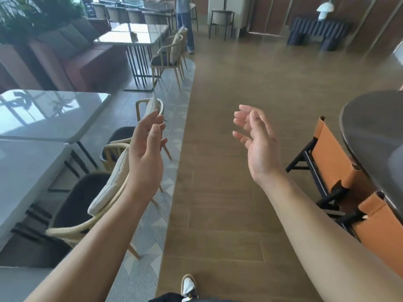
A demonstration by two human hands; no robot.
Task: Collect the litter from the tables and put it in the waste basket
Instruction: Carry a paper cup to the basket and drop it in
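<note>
Both hands are raised, palms facing, over the wooden floor (229,192): left hand (146,153) and right hand (257,144), fingers spread wide, empty. Grey counter (32,162) edge at nine o'clock, round counter (375,136) at three; no litter visible.

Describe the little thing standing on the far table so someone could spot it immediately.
Follow the red bench under the plants to the farthest pale table. On it stands a small brown upright object, too blurred to identify. Nothing else sits on that table.
</note>
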